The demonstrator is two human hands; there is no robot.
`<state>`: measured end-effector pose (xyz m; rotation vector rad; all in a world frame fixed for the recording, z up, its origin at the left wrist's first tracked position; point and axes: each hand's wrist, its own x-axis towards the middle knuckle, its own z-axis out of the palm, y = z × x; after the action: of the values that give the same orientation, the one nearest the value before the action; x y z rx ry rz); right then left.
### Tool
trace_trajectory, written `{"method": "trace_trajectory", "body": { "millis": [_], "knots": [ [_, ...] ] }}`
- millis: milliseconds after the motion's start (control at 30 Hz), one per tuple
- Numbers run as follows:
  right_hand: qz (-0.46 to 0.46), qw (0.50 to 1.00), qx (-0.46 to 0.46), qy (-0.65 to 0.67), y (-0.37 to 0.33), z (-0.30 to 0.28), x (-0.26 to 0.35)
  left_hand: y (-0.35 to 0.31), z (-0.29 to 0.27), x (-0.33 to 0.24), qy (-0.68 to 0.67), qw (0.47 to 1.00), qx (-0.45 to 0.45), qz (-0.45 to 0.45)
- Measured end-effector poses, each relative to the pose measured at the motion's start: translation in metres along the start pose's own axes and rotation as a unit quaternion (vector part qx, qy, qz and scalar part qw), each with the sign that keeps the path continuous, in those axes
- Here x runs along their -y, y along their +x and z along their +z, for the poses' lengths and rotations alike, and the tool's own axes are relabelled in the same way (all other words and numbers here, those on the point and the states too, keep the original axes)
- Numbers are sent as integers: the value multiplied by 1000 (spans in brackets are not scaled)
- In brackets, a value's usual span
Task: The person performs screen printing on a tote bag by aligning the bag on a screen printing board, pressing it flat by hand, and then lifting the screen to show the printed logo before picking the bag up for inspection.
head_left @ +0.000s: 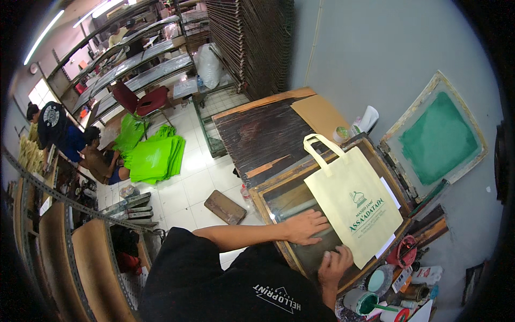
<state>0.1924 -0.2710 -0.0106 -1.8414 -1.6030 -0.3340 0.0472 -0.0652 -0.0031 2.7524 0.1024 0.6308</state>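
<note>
A pale yellow tote bag [357,201] with a green print and two loop handles lies flat on a wood-framed glass-topped printing table [261,206]. My left hand [308,227] rests palm down on the glass beside the bag's left edge, fingers stretched out. Nearer me, my right hand [335,264] is at the bag's lower left edge, its thumb apart from its bent fingers; neither hand visibly grips anything. A raised screen-printing frame [441,134] with green-stained mesh leans beside the wall, to the right of the bag.
Ink tubs [360,302], a red pot [402,251] and bottles crowd the near right. A dark wooden board [263,134] adjoins the table's far side. Bright green bags [157,155] lie stacked on the floor at left, near seated and standing people. A red chair [140,100] stands behind them.
</note>
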Motion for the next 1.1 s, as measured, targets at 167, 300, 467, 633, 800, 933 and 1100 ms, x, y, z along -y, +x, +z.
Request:
{"method": "trace_trajectory", "body": {
  "millis": [167,300,467,633,800,933,1100],
  "knots": [
    [22,1000,-4,6,-5,4,-6,5,5,1,-12,999,27,-18],
    [34,998,-41,28,19,-21,7,4,2,0,-25,999,0,-25],
    [31,998,-24,45,5,-9,-4,10,-2,-1,-37,999,1,-32],
    [66,997,-40,27,5,-19,9,13,-6,-4,-57,998,0,-33],
    [38,999,1,-2,0,-15,4,14,-3,1,-99,994,-4,-56],
    [47,998,-42,10,8,-16,6,14,-3,3,-117,989,20,-92],
    [39,998,-49,16,13,-11,6,15,-6,3,-124,987,16,-97]
  ]
}}
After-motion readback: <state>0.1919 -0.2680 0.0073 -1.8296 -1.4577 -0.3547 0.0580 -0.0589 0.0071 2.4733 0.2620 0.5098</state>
